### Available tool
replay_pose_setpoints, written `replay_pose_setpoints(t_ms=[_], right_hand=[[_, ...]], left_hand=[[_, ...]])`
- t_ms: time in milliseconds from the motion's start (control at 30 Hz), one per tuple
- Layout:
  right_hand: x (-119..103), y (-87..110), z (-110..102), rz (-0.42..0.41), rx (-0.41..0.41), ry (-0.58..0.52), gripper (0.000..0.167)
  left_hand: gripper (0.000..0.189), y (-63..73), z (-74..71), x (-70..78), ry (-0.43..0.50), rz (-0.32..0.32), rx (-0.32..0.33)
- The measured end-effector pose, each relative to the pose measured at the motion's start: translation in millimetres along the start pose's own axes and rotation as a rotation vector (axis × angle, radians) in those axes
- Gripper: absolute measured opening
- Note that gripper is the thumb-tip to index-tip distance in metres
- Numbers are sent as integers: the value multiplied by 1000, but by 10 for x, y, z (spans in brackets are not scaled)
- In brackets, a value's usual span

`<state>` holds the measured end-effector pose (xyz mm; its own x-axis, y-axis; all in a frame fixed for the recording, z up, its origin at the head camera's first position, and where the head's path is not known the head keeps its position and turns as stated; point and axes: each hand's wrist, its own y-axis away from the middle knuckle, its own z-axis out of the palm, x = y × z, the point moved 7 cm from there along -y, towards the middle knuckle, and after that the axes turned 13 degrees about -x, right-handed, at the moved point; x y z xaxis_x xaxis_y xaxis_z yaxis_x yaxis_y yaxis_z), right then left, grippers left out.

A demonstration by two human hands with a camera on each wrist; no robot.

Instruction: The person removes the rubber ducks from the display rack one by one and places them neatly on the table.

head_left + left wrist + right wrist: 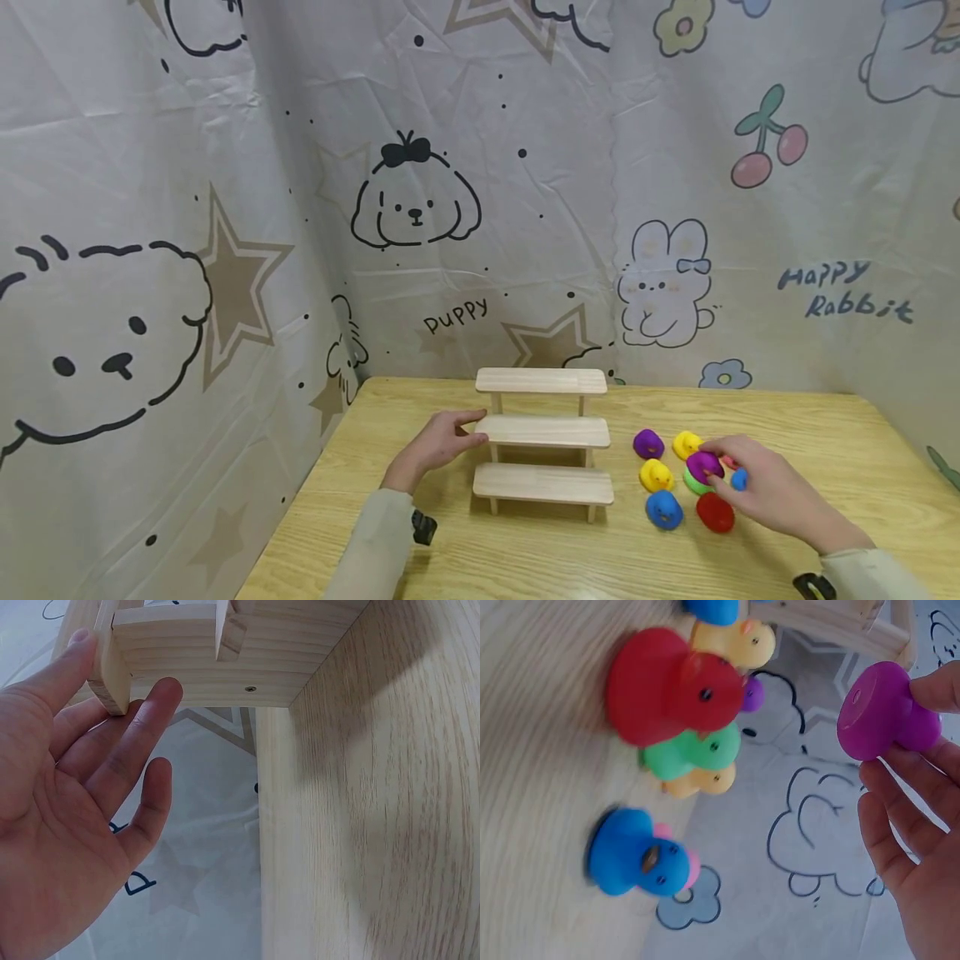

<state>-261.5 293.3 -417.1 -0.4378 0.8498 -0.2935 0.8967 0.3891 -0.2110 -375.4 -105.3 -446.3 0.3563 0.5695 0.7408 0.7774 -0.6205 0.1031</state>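
A small three-step wooden stand point(543, 432) stands on the table. My left hand point(441, 440) grips the left end of its middle step; the left wrist view has the thumb on one side of the board point(112, 671) and fingers on the other. Between thumb and fingers, my right hand point(776, 487) pinches a purple rubber duck point(877, 712), raised off the table with its flat base showing in the right wrist view. Beneath it in the head view are a green duck point(696, 483), mostly covered, and a red duck point(716, 512). A blue duck point(634, 851) partly hides a pink one point(694, 868).
Left of the right hand, on the wooden table point(525, 558), sit another purple duck point(648, 444), two yellow ducks point(657, 476) and a blue duck point(664, 510). A printed curtain point(540, 250) hangs behind the table and along its left side.
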Motion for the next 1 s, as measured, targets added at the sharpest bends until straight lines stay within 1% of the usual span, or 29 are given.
replay_pose_setpoints(t_ms=[100,233,433,600,667,800,900,1000], right_hand=[[78,20,-5,25,-20,2,37],[165,59,5,31,-25,12,37],[275,141,16,16,9,44,40],[342,216,14,-29,55,70,42],[379,247,23,-37,55,84,41],[459,306,34,-29,49,115,38],[491,350,29,-41,55,113,37],[517,383,31,-30,39,103,38]], left_hand=[[53,-5,-1,-2,0,-3,1],[52,-11,5,-7,4,-2,1],[51,2,8,2,4,-3,1],[51,-6,4,-6,4,2,5],[51,-8,2,-11,7,0,6],[51,-11,4,-18,15,-5,4],[51,-12,3,-15,21,-2,4],[50,-5,1,-13,24,1,2]])
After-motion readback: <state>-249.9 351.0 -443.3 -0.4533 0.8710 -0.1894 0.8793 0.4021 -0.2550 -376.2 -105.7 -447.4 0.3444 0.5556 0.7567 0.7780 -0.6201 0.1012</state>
